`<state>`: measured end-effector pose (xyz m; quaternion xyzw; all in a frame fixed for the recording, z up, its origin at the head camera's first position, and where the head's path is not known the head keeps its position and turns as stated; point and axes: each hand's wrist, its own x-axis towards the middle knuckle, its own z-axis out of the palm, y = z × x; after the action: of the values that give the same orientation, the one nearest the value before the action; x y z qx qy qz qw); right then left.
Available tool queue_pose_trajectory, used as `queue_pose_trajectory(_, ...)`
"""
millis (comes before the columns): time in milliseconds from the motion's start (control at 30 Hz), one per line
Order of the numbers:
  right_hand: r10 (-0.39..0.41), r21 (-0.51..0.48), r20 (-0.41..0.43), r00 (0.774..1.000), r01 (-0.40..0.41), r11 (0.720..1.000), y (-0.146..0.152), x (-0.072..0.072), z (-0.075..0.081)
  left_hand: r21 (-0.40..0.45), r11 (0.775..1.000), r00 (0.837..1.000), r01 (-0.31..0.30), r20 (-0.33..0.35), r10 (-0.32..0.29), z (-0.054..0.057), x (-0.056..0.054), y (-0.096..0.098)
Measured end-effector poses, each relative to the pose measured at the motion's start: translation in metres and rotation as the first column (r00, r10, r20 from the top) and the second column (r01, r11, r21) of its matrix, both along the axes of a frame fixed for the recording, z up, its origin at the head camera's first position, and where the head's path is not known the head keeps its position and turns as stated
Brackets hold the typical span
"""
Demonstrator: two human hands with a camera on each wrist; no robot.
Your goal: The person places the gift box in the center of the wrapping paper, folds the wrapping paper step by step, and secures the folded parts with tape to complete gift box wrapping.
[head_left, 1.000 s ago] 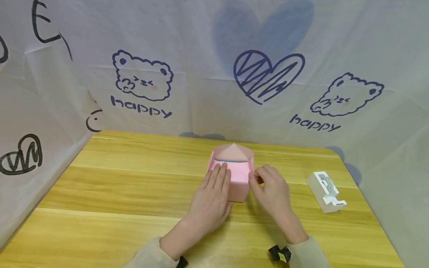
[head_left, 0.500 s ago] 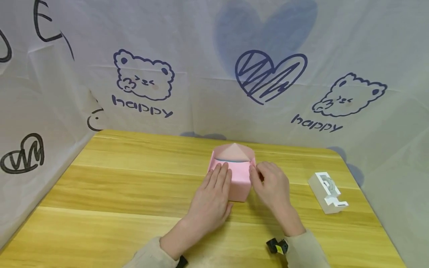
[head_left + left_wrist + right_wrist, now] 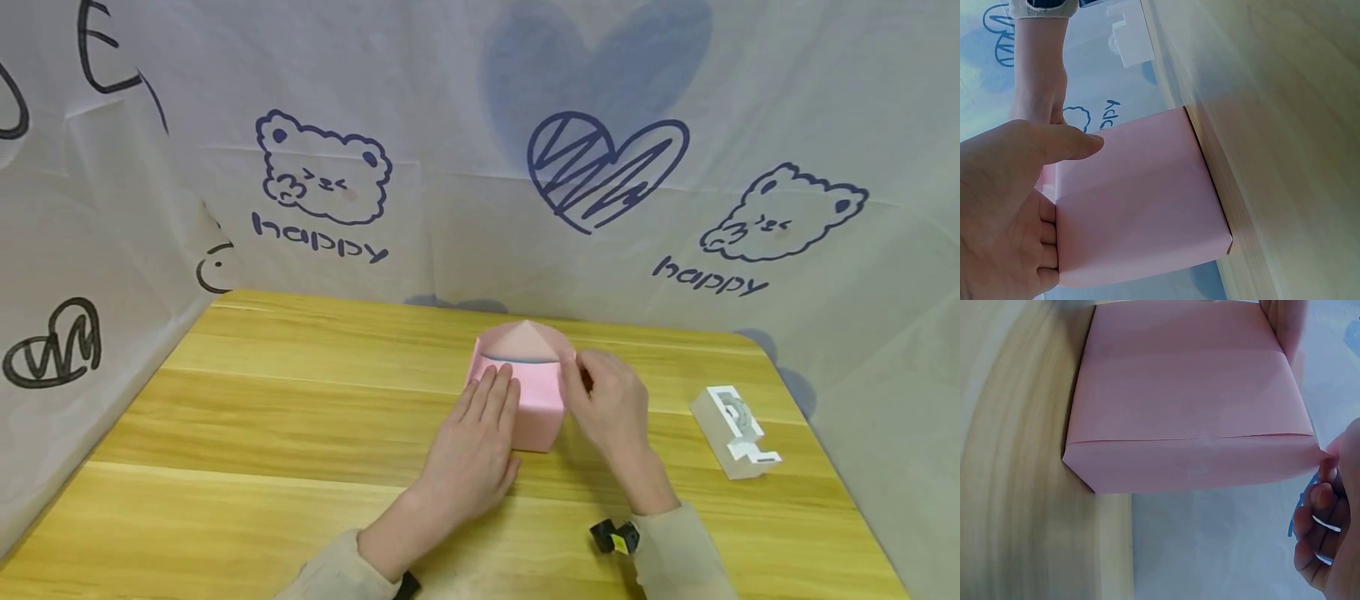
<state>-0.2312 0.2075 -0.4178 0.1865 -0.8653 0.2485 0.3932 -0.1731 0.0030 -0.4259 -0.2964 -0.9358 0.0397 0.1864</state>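
A box covered in pink paper (image 3: 537,427) stands on the wooden table, with a raised pointed paper flap (image 3: 523,340) at its far end. A thin blue line shows at the base of that flap. My left hand (image 3: 471,446) lies with straight fingers on the left part of the box's top; in the left wrist view its thumb (image 3: 1075,144) sits near the box's upper edge. At the far right edge, my right hand (image 3: 611,408) pinches the pink paper between thumb and forefinger. The right wrist view shows the paper corner drawn to a point at those fingers (image 3: 1327,470).
A white tape dispenser (image 3: 731,429) with a roll in it stands to the right on the wooden table (image 3: 285,417). White cloth (image 3: 450,225) with drawn bears and hearts hangs behind and at the sides of the table.
My right hand has slid a little away from me along the box's right edge, fingers still at the paper. The left hand stays in place on top.
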Motion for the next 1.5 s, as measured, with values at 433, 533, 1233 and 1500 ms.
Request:
queue_pose_trajectory(433,-0.030,-0.041,0.181,0.983,0.038,0.998,0.001,0.006,0.004,-0.007,1.000,1.000,-0.001,0.011,0.001,0.001,0.001,-0.001)
queue_pose_trajectory(533,-0.016,-0.108,0.375,0.927,0.061,0.992,0.001,0.014,0.004,-0.010,1.000,1.000,0.001,0.014,-0.001,0.001,0.001,0.000)
queue_pose_trajectory(1233,0.050,-0.164,0.558,0.828,0.051,0.985,0.000,0.021,-0.008,0.459,0.844,0.930,0.276,-0.349,-0.115,0.019,-0.021,-0.017)
queue_pose_trajectory(1500,0.056,-0.172,0.596,0.801,0.059,0.983,-0.001,0.019,-0.009,0.556,0.825,0.964,0.104,-0.260,0.053,0.008,-0.040,-0.035)
